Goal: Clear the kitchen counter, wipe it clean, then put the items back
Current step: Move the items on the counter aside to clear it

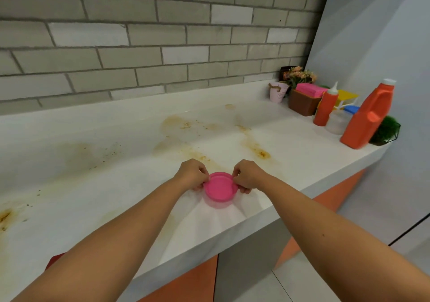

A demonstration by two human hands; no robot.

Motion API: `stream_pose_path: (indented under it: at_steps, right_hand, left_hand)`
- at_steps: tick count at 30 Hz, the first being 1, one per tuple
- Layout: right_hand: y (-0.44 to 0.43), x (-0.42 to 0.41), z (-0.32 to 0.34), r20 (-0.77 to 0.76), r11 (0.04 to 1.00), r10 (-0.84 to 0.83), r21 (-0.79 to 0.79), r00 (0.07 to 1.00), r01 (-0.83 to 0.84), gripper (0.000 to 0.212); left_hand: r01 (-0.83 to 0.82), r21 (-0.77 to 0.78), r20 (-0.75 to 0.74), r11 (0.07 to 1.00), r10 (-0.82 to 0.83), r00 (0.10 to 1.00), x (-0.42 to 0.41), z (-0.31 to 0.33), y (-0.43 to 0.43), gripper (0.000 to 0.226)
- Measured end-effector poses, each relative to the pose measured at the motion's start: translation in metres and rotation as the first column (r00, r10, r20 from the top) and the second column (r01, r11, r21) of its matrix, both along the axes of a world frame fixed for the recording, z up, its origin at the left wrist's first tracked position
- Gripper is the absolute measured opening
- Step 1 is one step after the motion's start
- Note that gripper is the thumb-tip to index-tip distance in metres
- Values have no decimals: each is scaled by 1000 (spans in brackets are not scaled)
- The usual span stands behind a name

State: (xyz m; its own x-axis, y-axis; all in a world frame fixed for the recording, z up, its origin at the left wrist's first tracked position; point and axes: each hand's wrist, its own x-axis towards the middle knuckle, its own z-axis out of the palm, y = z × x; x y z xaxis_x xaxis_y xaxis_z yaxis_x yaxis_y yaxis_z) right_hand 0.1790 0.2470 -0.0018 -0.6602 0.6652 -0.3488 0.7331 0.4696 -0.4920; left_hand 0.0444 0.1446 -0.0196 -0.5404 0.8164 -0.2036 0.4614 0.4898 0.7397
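White kitchen counter (93, 185), brown stains (261, 154) across it, grey brick wall (139, 34) behind, orange cabinet fronts (186, 283) below, pink-lidded container (220, 186) near the front edge, left hand (192, 173) and right hand (249, 176) pinching its lid rim on opposite sides, orange jug (365, 120) and red squeeze bottle (325, 107) at far right end.

A grey brick wall (139, 34) rises behind, a plain pale wall (377, 34) stands at right, orange cabinet fronts (190, 283) below.

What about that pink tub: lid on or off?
On: the pink lid covers the clear tub; the left hand and right hand pinch its rim. Sealed tight? Cannot tell.
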Motion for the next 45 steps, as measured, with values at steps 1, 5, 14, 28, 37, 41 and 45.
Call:
stream_pose_path:
  at_steps: [1,5,14,28,37,41,45]
  right_hand:
    - [5,3,3,-14,1000,-10,3,1000,10,13]
    - [29,18,13,-60,999,-46,11,997,47,13]
    - [111,61,38,-143,987,-140,61,980,150,16]
    - [274,139,77,-278,967,-168,138,946,212,31]
    - [335,159,75,-371,965,-205,76,906,250,43]
    - [357,159,60,-302,968,-236,8,924,250,43]
    - [380,154,45,-241,969,-241,-9,940,246,45]
  left_hand:
    - [3,9,12,1000,-3,1000,3,3,5,7]
    - [0,59,89,998,-5,996,17,15,29,11]
    - [-81,127,510,989,5,860,57,34,113,16]
    - [-201,227,766,953,-47,641,126,61,292,16]
    - [-376,268,770,887,37,637,128,76,393,30]
    - [-412,283,741,866,75,668,114,81,443,32]
    - [-403,280,725,871,83,684,103,85,493,32]
